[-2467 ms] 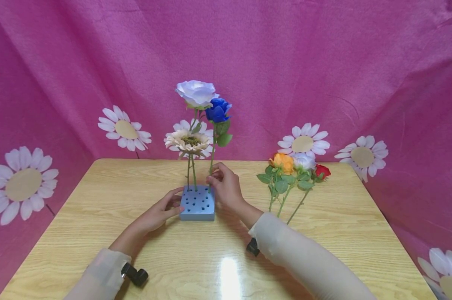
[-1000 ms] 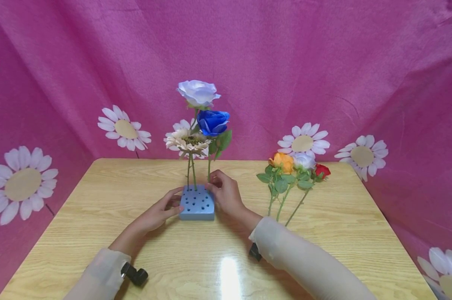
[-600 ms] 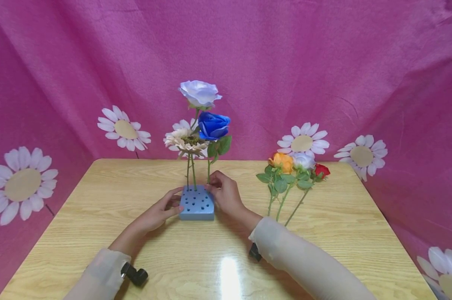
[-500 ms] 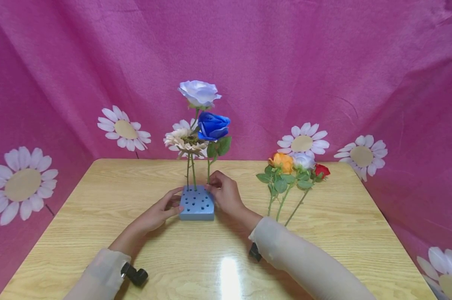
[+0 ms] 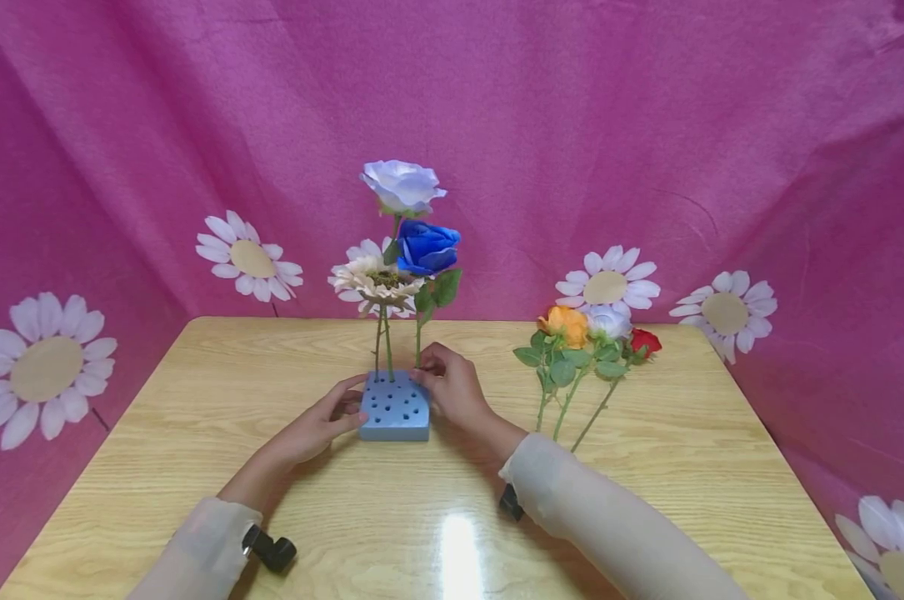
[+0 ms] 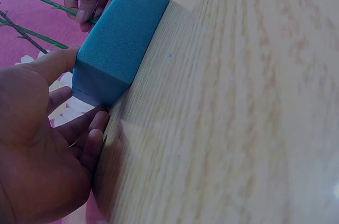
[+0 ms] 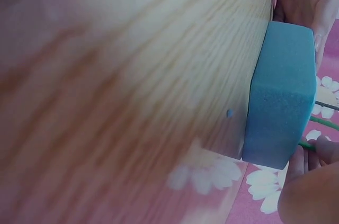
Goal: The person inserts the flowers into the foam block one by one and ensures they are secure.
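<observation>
A blue foam block (image 5: pixel 394 412) dotted with holes sits on the table. My left hand (image 5: pixel 318 427) holds its left side, thumb at the top edge and fingers low against the side, as the left wrist view shows. At the back right corner my right hand (image 5: pixel 455 385) pinches the green stem of a blue rose (image 5: pixel 427 247) low down, right by the top of the foam. The stem's end is hidden by the fingers. A pale lilac rose (image 5: pixel 402 185) and a cream daisy-like flower (image 5: pixel 380 282) stand upright in holes at the back left.
To the right lie an orange rose (image 5: pixel 566 326), a pale lilac-white rose (image 5: pixel 609 321) and a red rose (image 5: pixel 646 342), stems toward me, partly behind my right forearm. A pink curtain (image 5: pixel 496 125) with printed daisies surrounds the wooden table (image 5: pixel 332 517).
Over the last seconds the blue rose has come lower and its head has tipped forward and left. My right hand has slid down its stem slightly. The left hand has stayed put.
</observation>
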{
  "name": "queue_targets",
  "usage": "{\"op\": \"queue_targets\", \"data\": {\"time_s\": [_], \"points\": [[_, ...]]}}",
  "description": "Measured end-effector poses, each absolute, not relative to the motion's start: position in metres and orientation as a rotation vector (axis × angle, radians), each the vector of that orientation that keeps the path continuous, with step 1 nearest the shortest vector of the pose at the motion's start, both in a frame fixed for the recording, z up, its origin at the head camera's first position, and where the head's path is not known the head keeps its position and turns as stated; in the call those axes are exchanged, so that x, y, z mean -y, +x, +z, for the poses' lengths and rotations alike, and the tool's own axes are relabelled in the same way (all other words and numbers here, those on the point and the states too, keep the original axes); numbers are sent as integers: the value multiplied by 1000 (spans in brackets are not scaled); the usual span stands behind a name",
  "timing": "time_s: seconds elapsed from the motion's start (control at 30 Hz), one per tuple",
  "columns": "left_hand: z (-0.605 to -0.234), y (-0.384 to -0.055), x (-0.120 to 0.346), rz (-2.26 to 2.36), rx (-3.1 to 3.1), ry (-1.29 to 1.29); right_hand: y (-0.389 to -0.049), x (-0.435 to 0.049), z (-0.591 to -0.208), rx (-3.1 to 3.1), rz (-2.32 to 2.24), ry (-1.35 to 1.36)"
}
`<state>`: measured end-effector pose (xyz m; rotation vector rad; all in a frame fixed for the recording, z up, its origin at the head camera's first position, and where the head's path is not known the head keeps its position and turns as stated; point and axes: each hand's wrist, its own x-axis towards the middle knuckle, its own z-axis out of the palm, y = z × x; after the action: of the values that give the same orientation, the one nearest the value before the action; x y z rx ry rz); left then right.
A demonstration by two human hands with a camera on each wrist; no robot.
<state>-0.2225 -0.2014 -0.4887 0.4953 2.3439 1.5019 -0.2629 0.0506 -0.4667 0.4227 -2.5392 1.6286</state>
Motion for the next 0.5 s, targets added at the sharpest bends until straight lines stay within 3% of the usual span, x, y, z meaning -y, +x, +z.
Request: {"op": "queue_targets", "data": {"time_s": [0.5], "points": [[-488,-222,200,1506,-2343,496,-261,-52,-464,2528,1704,364]]}}
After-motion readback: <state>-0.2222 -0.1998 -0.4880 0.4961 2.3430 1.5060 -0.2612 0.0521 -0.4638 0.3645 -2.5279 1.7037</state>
